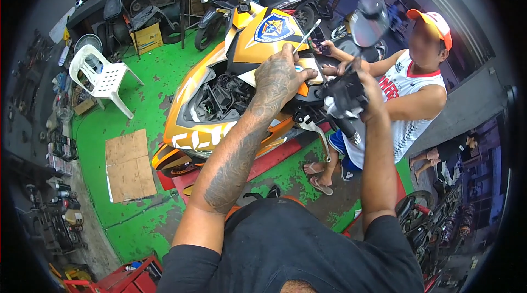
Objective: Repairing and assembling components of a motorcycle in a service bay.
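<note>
- Closed around a slim metal rod [307, 37], the left hand [279, 76] has its thumb out toward the pale panel [311, 67]; the rod slants up and away, and its far end meets nothing that I can make out.
- The right hand [371, 95] is wrapped about a black part with white patches [345, 95], too blurred to name more closely.
- Both sit over the orange motorcycle [186, 95], just beyond its exposed cavity [224, 95] and near the emblem-bearing orange panel [274, 28].
- To work well here, I judge, the rod wants a firm grip, angled clear of the painted panel and of the co-worker [414, 90] close by on the right.
- Steadying the black part from underneath should save it from a drop; slack fingers could let it knock the silver lever [314, 124] below.
</note>
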Action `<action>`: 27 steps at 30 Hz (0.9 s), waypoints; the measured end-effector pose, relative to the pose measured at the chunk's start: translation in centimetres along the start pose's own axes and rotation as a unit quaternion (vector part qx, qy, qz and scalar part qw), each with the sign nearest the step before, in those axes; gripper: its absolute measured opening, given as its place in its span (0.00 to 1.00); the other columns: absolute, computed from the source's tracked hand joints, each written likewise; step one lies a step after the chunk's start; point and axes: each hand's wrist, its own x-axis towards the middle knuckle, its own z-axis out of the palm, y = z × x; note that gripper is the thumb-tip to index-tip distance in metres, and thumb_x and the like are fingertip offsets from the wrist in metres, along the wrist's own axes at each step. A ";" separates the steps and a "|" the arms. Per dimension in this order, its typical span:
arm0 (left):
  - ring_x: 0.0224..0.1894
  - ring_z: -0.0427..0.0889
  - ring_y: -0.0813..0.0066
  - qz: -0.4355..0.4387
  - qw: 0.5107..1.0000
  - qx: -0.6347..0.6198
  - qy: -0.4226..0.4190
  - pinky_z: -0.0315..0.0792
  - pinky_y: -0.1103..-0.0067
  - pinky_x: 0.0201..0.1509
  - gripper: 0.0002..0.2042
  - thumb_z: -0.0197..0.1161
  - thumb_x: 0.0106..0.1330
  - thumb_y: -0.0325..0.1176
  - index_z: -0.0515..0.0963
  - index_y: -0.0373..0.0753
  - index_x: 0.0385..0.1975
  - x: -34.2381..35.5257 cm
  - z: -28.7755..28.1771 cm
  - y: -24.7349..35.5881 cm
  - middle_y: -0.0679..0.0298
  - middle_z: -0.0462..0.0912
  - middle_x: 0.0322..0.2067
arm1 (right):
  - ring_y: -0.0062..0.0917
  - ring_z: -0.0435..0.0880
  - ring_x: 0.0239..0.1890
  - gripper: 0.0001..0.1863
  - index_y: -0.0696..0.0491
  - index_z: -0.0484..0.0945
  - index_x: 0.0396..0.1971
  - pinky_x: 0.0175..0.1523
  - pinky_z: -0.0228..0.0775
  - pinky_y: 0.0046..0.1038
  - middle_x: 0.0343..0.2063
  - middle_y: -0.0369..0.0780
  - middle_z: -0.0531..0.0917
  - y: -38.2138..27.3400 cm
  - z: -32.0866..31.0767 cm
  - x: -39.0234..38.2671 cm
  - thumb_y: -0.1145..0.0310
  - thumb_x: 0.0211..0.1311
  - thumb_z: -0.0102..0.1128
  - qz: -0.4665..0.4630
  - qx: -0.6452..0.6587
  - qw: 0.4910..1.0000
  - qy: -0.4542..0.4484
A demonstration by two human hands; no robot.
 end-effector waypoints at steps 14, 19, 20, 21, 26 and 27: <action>0.41 0.87 0.58 -0.045 0.996 0.003 -0.076 0.78 0.62 0.44 0.29 0.78 0.51 0.54 0.74 0.39 0.43 0.7 -1.5 1.3 0.58 0.86 0.33 | 0.36 0.84 0.39 0.15 0.51 0.83 0.43 0.46 0.75 0.36 0.37 0.42 0.84 -9.3 -0.2 5.1 0.73 0.54 0.67 -0.234 -0.655 0.614 -0.375; 0.42 0.88 0.59 -0.044 0.996 0.015 -0.071 0.79 0.62 0.45 0.29 0.78 0.52 0.53 0.74 0.39 0.42 0.4 -1.6 1.1 0.59 0.86 0.34 | 0.32 0.83 0.37 0.08 0.53 0.84 0.37 0.44 0.73 0.33 0.34 0.39 0.84 -6.3 1.6 -0.6 0.65 0.66 0.64 -0.250 -0.714 0.650 -0.073; 0.42 0.88 0.59 -0.038 0.997 0.018 -0.064 0.79 0.62 0.45 0.29 0.78 0.52 0.53 0.74 0.39 0.42 0.4 -1.5 1.0 0.59 0.86 0.34 | 0.33 0.83 0.33 0.11 0.54 0.84 0.38 0.41 0.74 0.33 0.34 0.39 0.85 -5.6 2.8 -1.9 0.61 0.66 0.67 -0.253 -0.738 0.626 0.017; 0.42 0.88 0.59 -0.032 0.998 0.021 -0.057 0.79 0.62 0.45 0.29 0.78 0.52 0.53 0.74 0.39 0.42 0.4 -1.4 0.8 0.59 0.86 0.34 | 0.33 0.83 0.33 0.11 0.54 0.84 0.38 0.41 0.74 0.33 0.34 0.39 0.85 -4.6 4.1 -2.7 0.61 0.66 0.67 -0.252 -0.738 0.626 0.017; 0.39 0.87 0.59 -0.037 0.997 0.000 -0.061 0.78 0.63 0.44 0.28 0.78 0.51 0.53 0.75 0.39 0.40 0.6 -0.9 1.3 0.59 0.86 0.31 | 0.36 0.86 0.33 0.11 0.55 0.85 0.36 0.39 0.74 0.34 0.32 0.43 0.87 0.7 6.9 -2.4 0.63 0.60 0.70 -0.236 -0.525 0.750 0.326; 0.36 0.87 0.59 -0.025 0.999 -0.009 -0.044 0.76 0.64 0.43 0.28 0.78 0.49 0.54 0.75 0.39 0.38 0.6 -0.6 1.4 0.59 0.85 0.28 | 0.44 0.87 0.31 0.10 0.53 0.86 0.35 0.36 0.75 0.40 0.29 0.47 0.87 1.2 6.8 -2.1 0.64 0.56 0.71 -0.264 -0.462 0.756 0.380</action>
